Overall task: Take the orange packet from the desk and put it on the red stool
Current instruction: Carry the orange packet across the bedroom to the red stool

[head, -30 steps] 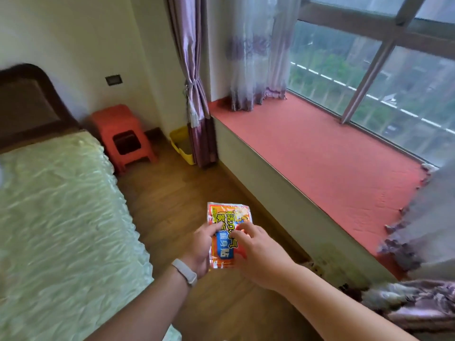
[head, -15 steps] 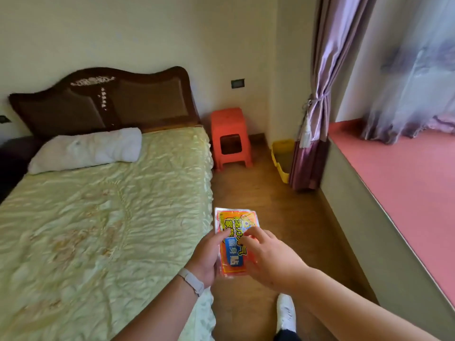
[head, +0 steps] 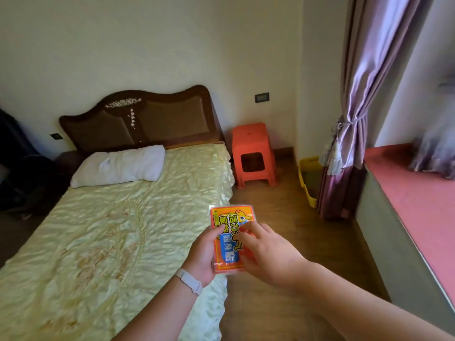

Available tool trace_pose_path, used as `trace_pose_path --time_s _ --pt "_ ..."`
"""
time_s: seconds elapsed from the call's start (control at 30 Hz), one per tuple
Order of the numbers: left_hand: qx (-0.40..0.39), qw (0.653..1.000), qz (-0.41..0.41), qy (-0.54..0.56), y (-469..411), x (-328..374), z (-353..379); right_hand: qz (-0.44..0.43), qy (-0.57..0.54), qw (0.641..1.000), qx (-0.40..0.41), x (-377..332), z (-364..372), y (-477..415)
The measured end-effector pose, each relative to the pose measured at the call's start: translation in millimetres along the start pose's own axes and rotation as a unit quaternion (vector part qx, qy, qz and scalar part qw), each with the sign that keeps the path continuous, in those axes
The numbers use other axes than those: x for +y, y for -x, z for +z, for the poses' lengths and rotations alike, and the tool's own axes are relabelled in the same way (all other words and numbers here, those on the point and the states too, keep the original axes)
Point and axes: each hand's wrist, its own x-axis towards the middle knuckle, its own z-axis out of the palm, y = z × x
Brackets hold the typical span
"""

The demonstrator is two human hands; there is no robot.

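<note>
I hold the orange packet (head: 230,226) with yellow and blue print flat in front of me, over the bed's right edge. My left hand (head: 203,257) grips its left side, thumb on top. My right hand (head: 268,252) pinches its right side with fingertips on the printed face. The red stool (head: 251,136) stands far ahead on the wooden floor, between the bed's head and the wall corner, its top bare. The desk is out of view.
A bed (head: 103,230) with a cream cover and white pillow (head: 120,166) fills the left. A yellow bin (head: 307,178) sits beside the tied purple curtain (head: 349,134). A red window ledge (head: 418,193) runs along the right. A strip of wooden floor (head: 278,207) leads to the stool.
The view has swung left from the window to the bed and stool, and the stool now looks closer. Both hands keep the same hold on the packet.
</note>
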Motion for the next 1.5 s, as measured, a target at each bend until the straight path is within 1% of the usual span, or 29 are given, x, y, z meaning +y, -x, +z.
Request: trace_pose_path --time_s 0.17,0.33,0.5,0.67,0.83,0.97,1.13,1.27,1.4,1.5 --pt "-0.029 0.999 -0.016 -0.019 -37.4 10.9 32.6 0.046 -0.002 0.999 0.006 37.5 -10.5 -11.1" --pt "-0.048 0.998 -0.033 -0.018 -86.1 21.8 43.6 0.068 0.005 0.998 -0.005 72.7 -8.0 -37.7" --pt "-0.061 0.997 -0.043 -0.006 -153.0 53.1 43.6 0.098 0.020 0.995 -0.012 108.6 1.0 -97.2" --pt "-0.075 0.996 -0.056 0.002 -228.8 105.0 40.8 0.120 0.040 0.991 -0.035 146.7 1.9 -182.5" --pt "-0.073 0.997 -0.035 0.013 -299.5 167.3 28.8 0.123 0.056 0.990 -0.041 173.7 2.1 -272.8" --pt "-0.094 0.995 -0.027 0.026 -336.6 204.1 28.8 0.126 0.059 0.990 -0.028 190.3 -0.8 -321.4" --pt "-0.097 0.994 -0.022 0.035 -380.4 230.3 34.5 0.117 0.061 0.991 -0.038 223.2 -6.7 -364.8" --pt "-0.095 0.995 -0.029 0.029 -420.8 248.9 45.9 0.118 0.049 0.991 -0.031 255.4 -5.7 -394.5" --pt "-0.079 0.996 -0.038 0.032 -469.7 264.4 63.6 0.113 0.036 0.993 -0.028 301.1 -5.6 -426.9" --pt "-0.067 0.996 -0.040 0.032 -513.0 278.6 80.6 0.103 0.025 0.994 -0.041 342.8 -9.2 -458.7"
